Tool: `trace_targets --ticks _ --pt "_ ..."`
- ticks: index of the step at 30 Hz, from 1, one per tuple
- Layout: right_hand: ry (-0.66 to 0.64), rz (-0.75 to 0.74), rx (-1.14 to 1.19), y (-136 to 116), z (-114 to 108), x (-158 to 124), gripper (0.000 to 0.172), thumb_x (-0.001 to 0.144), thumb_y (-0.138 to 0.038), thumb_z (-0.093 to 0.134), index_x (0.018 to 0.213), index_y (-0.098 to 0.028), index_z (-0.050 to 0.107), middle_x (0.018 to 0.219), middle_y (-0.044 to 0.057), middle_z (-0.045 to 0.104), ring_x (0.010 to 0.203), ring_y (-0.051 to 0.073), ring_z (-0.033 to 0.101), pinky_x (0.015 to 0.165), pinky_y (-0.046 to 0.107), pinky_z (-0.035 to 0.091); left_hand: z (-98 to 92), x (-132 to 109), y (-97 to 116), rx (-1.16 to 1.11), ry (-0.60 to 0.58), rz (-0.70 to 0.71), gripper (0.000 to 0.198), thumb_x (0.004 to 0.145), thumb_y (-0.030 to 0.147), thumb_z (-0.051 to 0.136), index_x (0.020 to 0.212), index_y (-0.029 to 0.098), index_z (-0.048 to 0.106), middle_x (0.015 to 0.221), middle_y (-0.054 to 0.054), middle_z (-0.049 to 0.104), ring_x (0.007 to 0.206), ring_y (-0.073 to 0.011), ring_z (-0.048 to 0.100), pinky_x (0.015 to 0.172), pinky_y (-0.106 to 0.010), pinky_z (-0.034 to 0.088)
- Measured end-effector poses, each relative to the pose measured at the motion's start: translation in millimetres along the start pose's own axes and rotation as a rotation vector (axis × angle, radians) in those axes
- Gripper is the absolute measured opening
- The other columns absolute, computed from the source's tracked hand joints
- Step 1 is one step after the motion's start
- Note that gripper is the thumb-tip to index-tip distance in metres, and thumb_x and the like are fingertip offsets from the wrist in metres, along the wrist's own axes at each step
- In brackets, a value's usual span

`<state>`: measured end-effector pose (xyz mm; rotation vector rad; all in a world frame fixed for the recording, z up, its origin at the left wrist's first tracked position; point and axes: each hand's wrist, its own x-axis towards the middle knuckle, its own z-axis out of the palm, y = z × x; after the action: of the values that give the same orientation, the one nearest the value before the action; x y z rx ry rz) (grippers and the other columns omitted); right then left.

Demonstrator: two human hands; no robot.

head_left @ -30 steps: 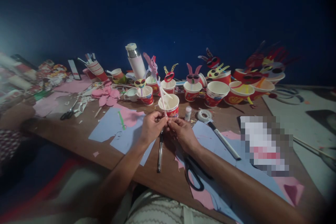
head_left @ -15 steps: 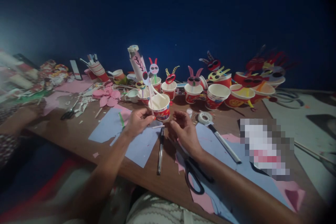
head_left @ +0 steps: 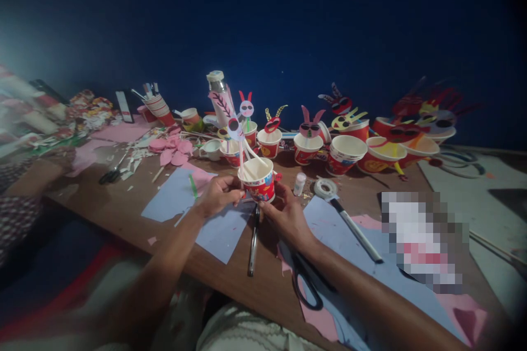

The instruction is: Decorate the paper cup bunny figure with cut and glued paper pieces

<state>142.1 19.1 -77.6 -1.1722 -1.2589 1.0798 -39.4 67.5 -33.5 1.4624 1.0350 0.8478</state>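
A red-and-white paper cup (head_left: 260, 186) is between my two hands, slightly tilted. My left hand (head_left: 220, 196) is closed at the cup's lower left side, its fingertips partly hidden. My right hand (head_left: 290, 215) grips the lower right side, thumb near the base and fingers behind. Pale strips rise from the cup, and a white paper bunny face (head_left: 235, 128) with dark glasses and a patterned ear shows above its rim. A small red piece (head_left: 279, 176) sticks out at the cup's right. Just below the cup lies a pen (head_left: 254, 244).
Several decorated paper cups (head_left: 308, 149) line the back, near a bottle (head_left: 220, 98). Tape (head_left: 325, 188), a marker (head_left: 356, 230), scissors (head_left: 307, 285) and blue paper (head_left: 222, 241) lie around my hands. Another person's arm (head_left: 39, 173) is at the left.
My right hand has moved from open beside the cup to gripping its lower right side. The cup now appears slightly lower and further right, and the whole view has shifted a little.
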Motion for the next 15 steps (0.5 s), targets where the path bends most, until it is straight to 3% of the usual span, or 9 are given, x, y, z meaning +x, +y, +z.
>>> trace_targets --ticks 15 --pt "0.038 -0.008 0.062 1.2 0.2 1.9 0.043 0.072 -0.03 0.064 0.112 -0.02 0.052 0.105 0.006 0.064 0.093 0.022 0.059 0.081 0.037 0.046 3.3 -4.0 9.6 0.064 0.003 -0.003 0.021 0.07 0.027 0.063 0.084 0.012 0.061 0.069 0.0 0.058 0.052 -0.0075 0.049 0.049 -0.02 0.039"
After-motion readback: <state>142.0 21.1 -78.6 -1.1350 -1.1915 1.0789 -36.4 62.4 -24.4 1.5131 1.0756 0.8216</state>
